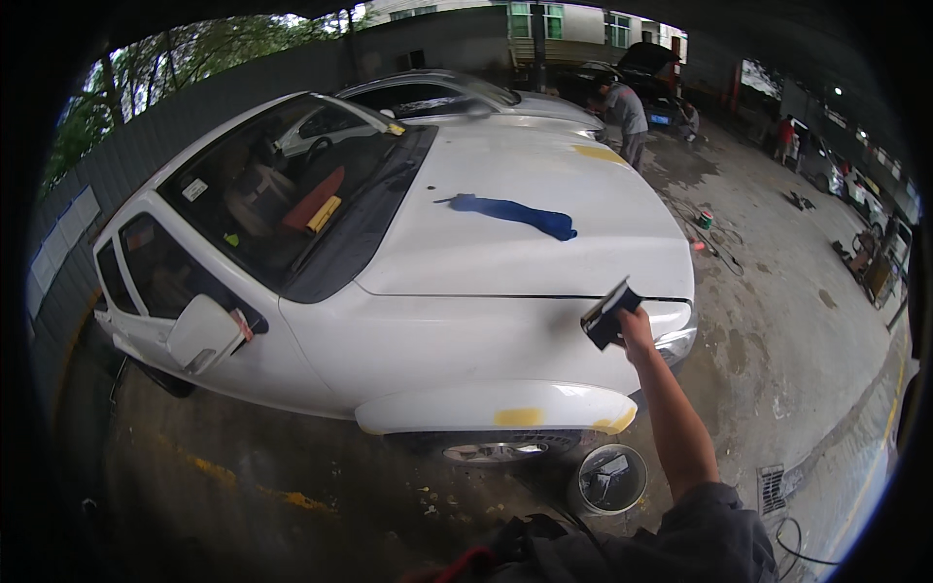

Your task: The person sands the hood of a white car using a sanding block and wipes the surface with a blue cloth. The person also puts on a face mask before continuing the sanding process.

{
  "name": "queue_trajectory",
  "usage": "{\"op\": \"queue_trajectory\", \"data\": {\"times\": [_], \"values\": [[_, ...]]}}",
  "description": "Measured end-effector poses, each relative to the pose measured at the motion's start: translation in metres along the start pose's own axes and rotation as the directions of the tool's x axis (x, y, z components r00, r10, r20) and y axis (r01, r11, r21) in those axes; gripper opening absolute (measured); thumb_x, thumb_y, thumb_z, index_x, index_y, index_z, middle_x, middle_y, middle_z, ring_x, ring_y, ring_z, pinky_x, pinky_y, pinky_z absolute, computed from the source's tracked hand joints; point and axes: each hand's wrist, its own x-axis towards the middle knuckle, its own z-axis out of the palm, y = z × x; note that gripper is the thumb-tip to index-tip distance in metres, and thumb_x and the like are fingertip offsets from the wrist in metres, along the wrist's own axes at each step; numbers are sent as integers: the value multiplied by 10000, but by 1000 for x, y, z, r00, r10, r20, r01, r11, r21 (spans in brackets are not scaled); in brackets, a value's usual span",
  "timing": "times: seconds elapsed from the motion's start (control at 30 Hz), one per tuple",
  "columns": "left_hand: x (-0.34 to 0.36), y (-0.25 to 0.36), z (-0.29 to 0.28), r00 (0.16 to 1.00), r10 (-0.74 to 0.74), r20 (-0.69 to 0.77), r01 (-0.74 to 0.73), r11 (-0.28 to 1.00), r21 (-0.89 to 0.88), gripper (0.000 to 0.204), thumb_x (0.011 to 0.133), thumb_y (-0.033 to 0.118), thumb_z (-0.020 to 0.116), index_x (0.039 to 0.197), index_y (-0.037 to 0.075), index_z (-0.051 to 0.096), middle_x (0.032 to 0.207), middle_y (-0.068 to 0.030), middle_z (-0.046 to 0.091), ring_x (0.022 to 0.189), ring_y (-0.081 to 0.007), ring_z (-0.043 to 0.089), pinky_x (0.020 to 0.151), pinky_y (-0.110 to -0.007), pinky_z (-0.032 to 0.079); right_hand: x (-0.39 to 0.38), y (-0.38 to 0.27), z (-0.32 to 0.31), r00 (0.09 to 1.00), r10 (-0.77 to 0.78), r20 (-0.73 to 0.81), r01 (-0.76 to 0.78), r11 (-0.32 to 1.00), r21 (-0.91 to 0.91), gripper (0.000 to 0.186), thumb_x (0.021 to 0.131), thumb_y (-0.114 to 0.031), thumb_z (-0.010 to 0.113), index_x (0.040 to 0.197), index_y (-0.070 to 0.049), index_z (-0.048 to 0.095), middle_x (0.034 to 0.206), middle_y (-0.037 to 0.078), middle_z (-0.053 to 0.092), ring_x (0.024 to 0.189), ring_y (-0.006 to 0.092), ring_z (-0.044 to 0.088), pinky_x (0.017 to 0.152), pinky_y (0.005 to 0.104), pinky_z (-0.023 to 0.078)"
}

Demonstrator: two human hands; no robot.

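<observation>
**Spreader held at the front fender edge of a white car**

At the far left, a grey fence point(146, 126) runs close behind the white car point(408, 330), leaving only a narrow strip beside its side mirror point(202, 333). The wet concrete floor point(243, 466) in front of the door is open, marked by a worn yellow line point(253, 486). On the bonnet a blue cloth point(515, 216) lies well back from the front edge. Yellow filler patches point(518, 417) sit on the lip of the front wheel arch, just above the tyre.

Below the arch, an open round tin point(610, 478) stands on the floor, near the wheel. The right hand point(634, 325) reaches up from the lower edge with its forearm bare; its fingers are closed in a pinch on a flat dark spreader point(607, 313), which is tilted and meets the fender just under the bonnet seam, beside the headlamp point(673, 345). The left hand is not visible.

To the right, the floor opens wide, with a drain grate point(771, 486) near the person and scattered small things farther off. Another person point(627, 115) bends at a dark car beyond.
</observation>
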Motion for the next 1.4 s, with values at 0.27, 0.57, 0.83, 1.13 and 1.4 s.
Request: {"op": "queue_trajectory", "data": {"times": [0.27,0.57,0.83,1.13,1.4], "values": [[-41,-13,21,987,-49,-153,25,988,-153,360,933,139,694,1278,33,681,1203,-121,719,1127,-296,682,992,-417,532,68,-35,63,995,-25,-96,1,969,-247,712,955,-394,703,1470,17,432,1208,166,657,955,279,714,810,438,607],[-81,-49,95,946,-110,-305,28,965,-261,414,924,130,724,1321,25,669,1257,-113,708,1167,-267,672,1041,-414,518,-100,217,-122,920,114,376,242,589,-771,335,949,-230,648,1212,-33,711,902,123,775,775,195,754,689,367,599],[-117,16,109,914,148,-377,-147,989,30,199,915,158,761,1102,89,772,1058,-120,716,943,-257,722,814,-366,573,-283,310,-320,523,850,64,-247,223,-943,384,930,-389,640,1107,-67,752,890,91,739,731,243,730,591,414,550],[-120,79,137,866,-467,-180,239,702,-671,292,976,267,696,886,3,780,725,-20,688,661,-123,638,597,-295,487,-201,276,-375,722,687,-78,-546,497,-674,399,1018,-351,604,1348,-128,586,993,80,714,780,172,705,625,305,524],[-112,62,140,694,-535,-482,156,765,-624,195,982,160,638,1004,25,776,760,-40,709,651,-117,634,591,-284,485,-183,264,-300,720,677,153,-343,539,-769,381,1005,-276,599,1343,-98,610,983,65,714,737,151,691,592,280,513]]}}
